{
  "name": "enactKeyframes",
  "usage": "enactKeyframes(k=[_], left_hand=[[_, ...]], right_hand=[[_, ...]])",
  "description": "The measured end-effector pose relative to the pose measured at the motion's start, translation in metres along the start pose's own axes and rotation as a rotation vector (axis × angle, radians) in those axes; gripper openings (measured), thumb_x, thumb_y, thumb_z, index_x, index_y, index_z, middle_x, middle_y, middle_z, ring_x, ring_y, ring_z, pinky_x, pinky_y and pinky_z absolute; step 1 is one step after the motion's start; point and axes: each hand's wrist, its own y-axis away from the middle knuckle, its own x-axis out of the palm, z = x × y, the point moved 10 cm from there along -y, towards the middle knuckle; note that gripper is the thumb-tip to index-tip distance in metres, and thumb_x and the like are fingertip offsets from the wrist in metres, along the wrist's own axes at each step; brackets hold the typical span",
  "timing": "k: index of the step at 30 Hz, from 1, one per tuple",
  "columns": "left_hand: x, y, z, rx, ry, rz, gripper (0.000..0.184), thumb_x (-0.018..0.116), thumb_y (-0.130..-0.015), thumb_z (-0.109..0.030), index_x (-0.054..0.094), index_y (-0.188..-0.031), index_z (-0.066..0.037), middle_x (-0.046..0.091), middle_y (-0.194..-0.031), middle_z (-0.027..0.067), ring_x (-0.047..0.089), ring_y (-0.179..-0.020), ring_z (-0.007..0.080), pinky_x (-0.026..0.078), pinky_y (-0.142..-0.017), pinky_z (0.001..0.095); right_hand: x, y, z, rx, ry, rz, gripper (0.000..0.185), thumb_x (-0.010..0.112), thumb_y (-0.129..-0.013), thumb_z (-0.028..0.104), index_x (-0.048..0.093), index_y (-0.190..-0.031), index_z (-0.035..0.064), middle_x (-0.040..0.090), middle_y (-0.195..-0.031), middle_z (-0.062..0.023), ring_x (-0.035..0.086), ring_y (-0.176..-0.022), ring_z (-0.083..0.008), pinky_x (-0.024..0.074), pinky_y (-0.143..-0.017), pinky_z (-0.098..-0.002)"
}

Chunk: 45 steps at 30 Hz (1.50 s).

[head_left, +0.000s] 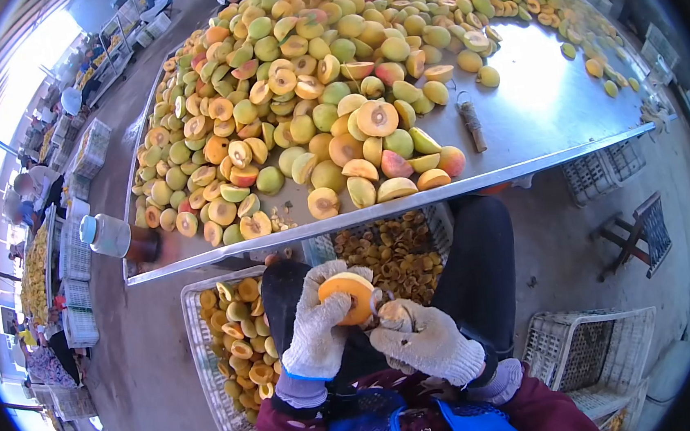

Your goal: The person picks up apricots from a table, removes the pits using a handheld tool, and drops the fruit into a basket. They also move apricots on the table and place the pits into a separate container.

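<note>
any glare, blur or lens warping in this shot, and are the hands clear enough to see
In the head view, fisheye warping bows the scene and darkens the corners; in the head view, white glare washes out part of the metal table; in the head view, the gloved left hand, gloved right hand and peach half look reasonably clear.

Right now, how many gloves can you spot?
2: one glove on the left hand, which holds a cut fruit, and another on the right hand, close beside it. People in the background are too small to tell; more may be hidden there.
</note>
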Motion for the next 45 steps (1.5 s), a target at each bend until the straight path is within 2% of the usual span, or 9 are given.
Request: enactKeyframes(k=[5, 8, 14, 20, 25, 27, 32, 35, 45], left_hand=[[0.003, 0.002, 0.002, 0.064, 0.040, -0.060, 0.062, 0.063, -0.089, -0.044, 0.043, -0.134, -0.006, 0.058, -0.122, 0.0150, 0.059, -0.110, 0.0303, 0.048, -0.097, 0.0428], [0.006, 0.005, 0.004, 0.090, 0.027, -0.088, 0.066, 0.054, -0.092, -0.055, 0.044, -0.134, -0.005, 0.057, -0.125, 0.0142, 0.059, -0.112, 0.0311, 0.047, -0.098, 0.0443], [0.017, 0.009, -0.003, 0.178, -0.021, -0.049, 0.060, 0.054, -0.095, -0.047, 0.040, -0.134, -0.003, 0.050, -0.133, 0.0144, 0.056, -0.117, 0.0316, 0.045, -0.100, 0.0442], [0.033, 0.026, -0.022, 0.397, -0.298, -0.010, 0.045, 0.049, -0.100, -0.032, 0.049, -0.130, 0.000, 0.051, -0.134, 0.0169, 0.057, -0.116, 0.0319, 0.045, -0.098, 0.0424], [0.046, 0.022, -0.040, 0.556, -0.737, 0.034, 0.030, 0.050, -0.096, -0.016, 0.059, -0.120, 0.002, 0.060, -0.121, 0.0201, 0.059, -0.113, 0.0327, 0.047, -0.095, 0.0394], [0.057, 0.019, -0.042, 0.563, -0.899, 0.117, 0.043, 0.048, -0.100, -0.033, 0.059, -0.119, 0.003, 0.058, -0.116, 0.0173, 0.062, -0.099, 0.0258, 0.051, -0.084, 0.0359], [0.084, 0.020, -0.061, 0.637, -1.114, 0.181, 0.029, 0.062, -0.085, -0.010, 0.064, -0.114, -0.004, 0.064, -0.111, 0.0188, 0.067, -0.094, 0.0339, 0.055, -0.076, 0.0385], [0.098, 0.041, -0.066, 0.967, -1.216, 0.213, 0.038, 0.068, -0.079, -0.014, 0.064, -0.116, -0.006, 0.063, -0.113, 0.0186, 0.067, -0.093, 0.0349, 0.056, -0.074, 0.0397], [0.089, 0.034, -0.047, 0.874, -1.300, 0.232, 0.047, 0.067, -0.081, -0.021, 0.061, -0.127, -0.017, 0.052, -0.129, 0.0218, 0.062, -0.108, 0.0365, 0.056, -0.083, 0.0401]], right_hand=[[0.003, 0.000, 0.015, -0.022, 0.301, -0.060, 0.034, 0.067, -0.087, 0.040, 0.060, -0.106, 0.0118, 0.065, -0.071, -0.0029, 0.064, -0.059, -0.0127, 0.0503, -0.056, -0.0276], [0.003, 0.001, 0.016, -0.012, 0.313, -0.044, 0.043, 0.059, -0.087, 0.051, 0.058, -0.109, 0.0135, 0.069, -0.087, -0.0150, 0.066, -0.085, -0.0376, 0.0517, -0.074, -0.0441], [-0.001, 0.002, 0.021, -0.102, 0.392, -0.125, 0.042, 0.059, -0.088, 0.051, 0.058, -0.107, 0.0132, 0.069, -0.088, -0.0145, 0.066, -0.084, -0.0375, 0.0520, -0.072, -0.0439], [0.009, 0.008, 0.019, -0.132, 0.114, -0.029, 0.034, 0.061, -0.090, 0.043, 0.059, -0.098, 0.0101, 0.067, -0.077, -0.0096, 0.067, -0.069, -0.0279, 0.0519, -0.061, -0.0378], [0.045, 0.021, 0.000, 0.180, -0.563, 0.490, 0.024, 0.059, -0.095, 0.032, 0.057, -0.090, 0.0090, 0.049, -0.058, 0.0015, 0.042, -0.042, -0.0057, 0.0307, -0.036, -0.0213], [0.046, 0.023, -0.001, 0.198, -0.623, 0.531, 0.024, 0.059, -0.095, 0.031, 0.057, -0.088, 0.0078, 0.049, -0.057, 0.0010, 0.041, -0.041, -0.0061, 0.0295, -0.035, -0.0223], [0.053, 0.026, -0.004, 0.172, -0.742, 0.617, 0.024, 0.061, -0.093, 0.027, 0.059, -0.086, 0.0045, 0.050, -0.057, 0.0009, 0.042, -0.040, -0.0072, 0.0300, -0.035, -0.0228], [0.046, 0.015, 0.001, -0.105, -0.686, 0.529, 0.023, 0.063, -0.091, 0.026, 0.061, -0.088, 0.0030, 0.053, -0.060, 0.0008, 0.044, -0.040, -0.0078, 0.0324, -0.036, -0.0220], [0.030, 0.009, -0.005, -0.117, -0.627, 0.437, 0.028, 0.067, -0.090, 0.030, 0.063, -0.101, 0.0040, 0.061, -0.071, -0.0011, 0.055, -0.053, -0.0080, 0.0420, -0.045, -0.0213]])
